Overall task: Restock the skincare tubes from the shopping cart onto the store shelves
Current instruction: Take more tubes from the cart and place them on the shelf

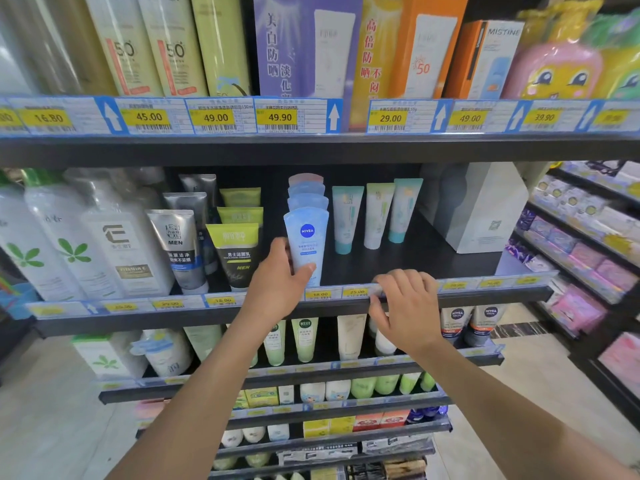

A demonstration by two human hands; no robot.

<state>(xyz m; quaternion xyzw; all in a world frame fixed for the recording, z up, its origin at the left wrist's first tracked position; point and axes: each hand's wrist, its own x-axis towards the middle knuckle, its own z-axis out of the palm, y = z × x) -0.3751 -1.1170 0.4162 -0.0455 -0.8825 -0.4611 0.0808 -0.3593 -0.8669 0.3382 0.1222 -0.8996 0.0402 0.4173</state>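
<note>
Store shelving fills your view. The middle shelf (398,261) carries a file of four tubes, one behind another, with three pale tubes (348,216) just to their right. Your left grip (277,282) clasps the front Nivea tube (306,237), which stands upright at the shelf's front, long axis vertical, crimped end up, label toward you. Your right grip (405,306) curls over the front rail (485,296).

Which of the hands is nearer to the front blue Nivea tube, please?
Left. The left hand grips the blue tube low on its body; the right hand holds the shelf edge, to the tube's right and not touching it.
</note>
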